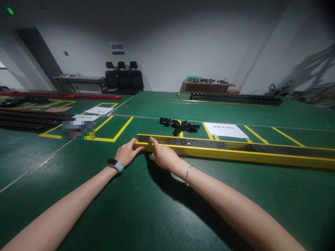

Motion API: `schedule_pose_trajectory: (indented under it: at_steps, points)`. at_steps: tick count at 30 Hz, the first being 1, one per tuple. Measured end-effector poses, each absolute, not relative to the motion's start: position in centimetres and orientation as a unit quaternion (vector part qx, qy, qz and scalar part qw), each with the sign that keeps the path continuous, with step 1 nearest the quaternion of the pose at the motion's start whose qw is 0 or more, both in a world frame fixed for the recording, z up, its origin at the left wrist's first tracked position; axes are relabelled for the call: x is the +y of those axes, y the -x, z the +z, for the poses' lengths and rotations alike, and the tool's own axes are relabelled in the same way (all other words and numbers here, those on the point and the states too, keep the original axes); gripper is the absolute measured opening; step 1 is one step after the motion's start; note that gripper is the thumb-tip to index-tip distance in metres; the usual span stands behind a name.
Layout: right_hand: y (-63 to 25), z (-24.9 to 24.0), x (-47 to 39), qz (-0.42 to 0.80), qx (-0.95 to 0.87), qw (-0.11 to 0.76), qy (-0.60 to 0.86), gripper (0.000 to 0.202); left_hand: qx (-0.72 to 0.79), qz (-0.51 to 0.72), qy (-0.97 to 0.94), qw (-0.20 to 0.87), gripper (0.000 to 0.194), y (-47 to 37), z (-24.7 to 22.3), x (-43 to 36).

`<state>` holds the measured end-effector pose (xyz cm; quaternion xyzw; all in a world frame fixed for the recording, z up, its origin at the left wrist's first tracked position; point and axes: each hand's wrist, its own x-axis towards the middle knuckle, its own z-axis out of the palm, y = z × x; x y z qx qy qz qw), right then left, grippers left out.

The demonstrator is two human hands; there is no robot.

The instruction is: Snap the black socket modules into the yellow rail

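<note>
A long yellow power strip (248, 154) lies across the green table, its channel facing up with black socket modules (201, 143) inside. My left hand (128, 152) is closed around its left end, thumb along the near side and fingers over the end. Just to the right, my right hand (163, 155) reaches over the near wall. Its index finger stretches onto the black insert near the left end, while the other fingers curl against the yellow side, partly hidden. Beyond the strip sits a loose pile of small black parts (180, 126).
A printed white sheet (225, 130) lies among yellow tape lines behind the strip. Farther back are a long black rack-like bar (235, 99) and red bars (60, 95). Dark bars (28, 118) are stacked at left. Black chairs (124, 79) stand by the wall.
</note>
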<state>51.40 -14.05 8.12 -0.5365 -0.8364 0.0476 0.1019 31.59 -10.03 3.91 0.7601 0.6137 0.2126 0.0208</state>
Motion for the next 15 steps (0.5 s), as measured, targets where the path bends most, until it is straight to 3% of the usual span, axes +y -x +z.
schedule_pose_trajectory:
  at_steps: [5, 15]
  points:
    - [-47.8, 7.9, -13.0, 0.103, -0.849, 0.111, 0.507, 0.061, 0.634, 0.209, -0.744, 0.030, 0.031, -31.4, 3.8, -9.9]
    - [-46.4, 8.2, -12.1, 0.119, -0.820, 0.111, 0.549, 0.027, 0.616, 0.212, -0.757, 0.035, 0.031, -31.0, 3.5, -9.6]
